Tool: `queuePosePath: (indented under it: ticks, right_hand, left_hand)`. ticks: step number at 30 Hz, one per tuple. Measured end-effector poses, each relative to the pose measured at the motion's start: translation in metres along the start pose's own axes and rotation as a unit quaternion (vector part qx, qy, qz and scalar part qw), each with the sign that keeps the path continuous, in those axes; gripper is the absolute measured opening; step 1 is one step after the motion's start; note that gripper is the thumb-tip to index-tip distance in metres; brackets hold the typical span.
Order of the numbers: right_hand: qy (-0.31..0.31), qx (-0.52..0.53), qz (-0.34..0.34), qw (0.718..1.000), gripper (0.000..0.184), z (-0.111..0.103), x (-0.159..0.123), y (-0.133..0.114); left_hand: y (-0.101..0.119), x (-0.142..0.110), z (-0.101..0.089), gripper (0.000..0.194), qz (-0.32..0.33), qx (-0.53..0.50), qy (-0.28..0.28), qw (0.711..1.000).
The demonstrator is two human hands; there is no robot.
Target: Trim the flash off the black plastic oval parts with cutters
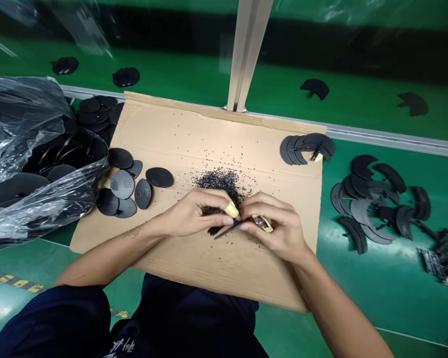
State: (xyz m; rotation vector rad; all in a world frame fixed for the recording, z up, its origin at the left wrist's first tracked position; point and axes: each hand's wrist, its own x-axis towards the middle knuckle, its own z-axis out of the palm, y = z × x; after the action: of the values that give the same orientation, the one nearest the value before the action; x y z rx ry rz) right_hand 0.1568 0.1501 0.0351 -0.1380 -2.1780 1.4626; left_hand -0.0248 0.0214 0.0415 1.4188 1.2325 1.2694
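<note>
Over the cardboard, both hands meet at a thin black plastic part (227, 229), seen nearly edge-on. My left hand (196, 214) pinches it from the left, fingers closed, with a yellow cover on one fingertip. On the other side, my right hand (278, 223) is closed, its thumb and index fingertip at the part's right end. A small metal object with yellow edges (262, 223) sits within the curl of the right hand's fingers; its kind is unclear. Just beyond the hands lies a heap of tiny black plastic bits (222, 183), partly hidden by them.
Left on the cardboard sheet (209, 268) lie several black oval discs (122, 184), beside a clear plastic bag (26, 129) of discs. Curved black pieces (293, 149) overlap at the far right corner. More curved pieces (360, 211) and black sprues (446, 258) lie on the green tabletop (343, 293).
</note>
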Motion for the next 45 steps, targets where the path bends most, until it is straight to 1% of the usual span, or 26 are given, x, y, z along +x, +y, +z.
queuePosePath:
  ticks: [1,3,5,6,8,10,12,15,17,20,23,28,33,35,39,41,43,45]
  right_hand:
    - [0.033,-0.026,-0.009,0.999,0.006,0.001,-0.001,0.000]
    - [0.083,-0.068,-0.025,0.994,0.007,0.003,-0.003,0.001]
    - [0.098,-0.091,-0.031,0.991,0.010,0.005,-0.004,0.000]
    - [0.096,-0.095,-0.027,0.990,0.010,0.005,-0.004,0.000]
    - [0.092,-0.104,-0.008,0.990,0.010,0.003,-0.004,-0.002]
    - [0.096,-0.132,0.016,0.986,0.012,0.000,-0.003,-0.002]
    - [0.085,-0.184,0.020,0.979,0.012,-0.004,-0.003,0.000]
    - [0.049,-0.270,-0.013,0.962,0.013,-0.009,-0.002,0.005]
    - [0.039,-0.302,-0.024,0.952,0.018,-0.011,-0.003,0.008]
    - [0.025,-0.315,-0.013,0.949,0.021,-0.011,-0.003,0.009]
    - [0.010,-0.313,-0.008,0.950,0.021,-0.010,-0.004,0.008]
    - [0.006,-0.328,-0.021,0.944,0.022,-0.010,-0.006,0.010]
    - [0.008,-0.345,-0.017,0.939,0.022,-0.009,-0.007,0.009]
    - [0.013,-0.367,-0.024,0.930,0.020,-0.009,-0.007,0.009]
    - [0.019,-0.430,-0.044,0.901,0.018,-0.008,-0.007,0.007]
    - [0.014,-0.445,-0.046,0.894,0.019,-0.008,-0.008,0.007]
    - [0.006,-0.426,-0.037,0.904,0.020,-0.008,-0.010,0.007]
    - [0.002,-0.383,-0.022,0.923,0.019,-0.009,-0.011,0.008]
  left_hand:
    - [-0.003,0.001,0.001,0.026,0.006,-0.018,0.007,1.000]
    - [-0.008,0.002,0.004,0.039,0.006,-0.038,0.014,0.999]
    - [-0.011,0.001,0.008,0.049,-0.010,-0.022,0.037,0.999]
    - [-0.012,0.001,0.010,0.047,-0.018,-0.005,0.059,0.998]
    - [-0.012,0.000,0.012,0.031,-0.016,0.038,0.112,0.993]
    - [-0.012,-0.001,0.011,0.020,0.017,0.089,0.154,0.984]
    - [-0.011,-0.001,0.006,0.018,0.056,0.138,0.169,0.974]
    - [-0.011,0.000,0.001,0.020,0.095,0.167,0.164,0.968]
    - [-0.012,0.000,0.000,0.021,0.111,0.173,0.155,0.966]
    - [-0.013,-0.001,0.001,0.022,0.122,0.176,0.137,0.967]
    - [-0.013,-0.002,0.003,0.023,0.123,0.177,0.132,0.968]
    - [-0.014,-0.002,0.003,0.022,0.129,0.179,0.131,0.966]
    - [-0.013,-0.002,0.004,0.021,0.131,0.181,0.124,0.967]
    - [-0.013,-0.002,0.004,0.022,0.130,0.182,0.122,0.967]
    - [-0.015,-0.003,0.005,0.024,0.134,0.189,0.117,0.966]
    - [-0.016,-0.003,0.005,0.023,0.137,0.192,0.114,0.965]
    - [-0.016,-0.003,0.006,0.021,0.139,0.194,0.111,0.965]
    - [-0.014,-0.003,0.006,0.021,0.140,0.199,0.108,0.964]
